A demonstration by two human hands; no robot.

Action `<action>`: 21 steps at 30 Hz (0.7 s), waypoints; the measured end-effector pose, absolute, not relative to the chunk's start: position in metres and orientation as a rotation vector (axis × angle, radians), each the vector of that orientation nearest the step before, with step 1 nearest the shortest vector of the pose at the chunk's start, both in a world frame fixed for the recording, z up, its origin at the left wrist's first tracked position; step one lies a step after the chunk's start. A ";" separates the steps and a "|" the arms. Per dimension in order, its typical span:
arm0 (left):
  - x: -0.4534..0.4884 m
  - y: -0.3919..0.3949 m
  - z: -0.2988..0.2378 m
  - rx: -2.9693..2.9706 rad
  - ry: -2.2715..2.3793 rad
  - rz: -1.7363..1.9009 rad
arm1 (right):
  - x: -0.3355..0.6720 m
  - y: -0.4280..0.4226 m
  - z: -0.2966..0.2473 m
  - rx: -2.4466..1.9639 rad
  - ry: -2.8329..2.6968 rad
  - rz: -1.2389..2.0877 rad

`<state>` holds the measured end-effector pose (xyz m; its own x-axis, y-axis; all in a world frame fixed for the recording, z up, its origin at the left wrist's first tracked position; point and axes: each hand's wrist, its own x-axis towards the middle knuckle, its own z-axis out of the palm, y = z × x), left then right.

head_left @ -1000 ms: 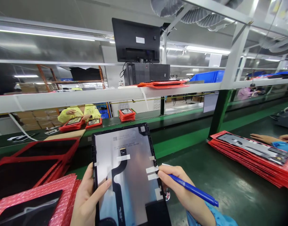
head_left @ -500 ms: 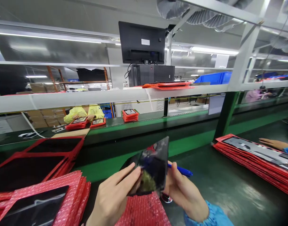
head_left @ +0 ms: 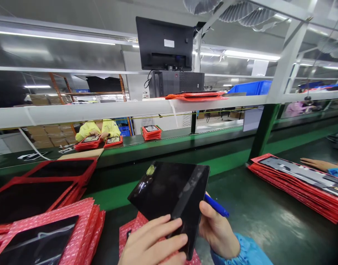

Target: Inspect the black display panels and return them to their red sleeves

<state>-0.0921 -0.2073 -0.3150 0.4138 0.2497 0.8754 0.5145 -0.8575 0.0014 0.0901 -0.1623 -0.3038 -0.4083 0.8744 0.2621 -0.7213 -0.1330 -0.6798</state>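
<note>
The left hand (head_left: 150, 243) is laid with fingers slightly spread over the near end of a glossy black display panel (head_left: 171, 191); its thumb is hidden, so whether it grips cannot be told. The panel's right edge is pinched by the right hand (head_left: 217, 228), where a blue marker (head_left: 217, 205) is also held. The panel is tilted above red bubble wrap (head_left: 142, 221) on the counter (head_left: 237, 200), extended forward and leftward from both hands; its long axis cannot be judged.
</note>
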 end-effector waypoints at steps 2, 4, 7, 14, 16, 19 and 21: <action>-0.089 -0.210 -0.319 -2.394 -0.819 -1.555 | 0.090 -0.164 -0.307 -0.201 -0.935 1.767; -0.086 -0.213 -0.321 -2.301 -0.863 -1.735 | 0.092 -0.165 -0.310 -0.187 -0.963 1.776; -0.079 -0.216 -0.319 -1.932 -1.153 -2.071 | 0.098 -0.166 -0.313 -0.220 -0.983 1.784; -0.093 -0.207 -0.305 -1.724 -1.945 -2.520 | 0.111 -0.167 -0.326 -0.240 -0.929 1.702; -0.097 -0.201 -0.301 -1.756 -2.040 -2.719 | 0.113 -0.166 -0.328 -0.196 -0.888 1.705; -0.096 -0.196 -0.296 -1.576 -1.945 -3.236 | 0.114 -0.166 -0.328 -0.188 -0.839 1.719; -0.092 -0.194 -0.295 -1.322 -1.804 -3.564 | 0.112 -0.166 -0.330 -0.211 -0.830 1.769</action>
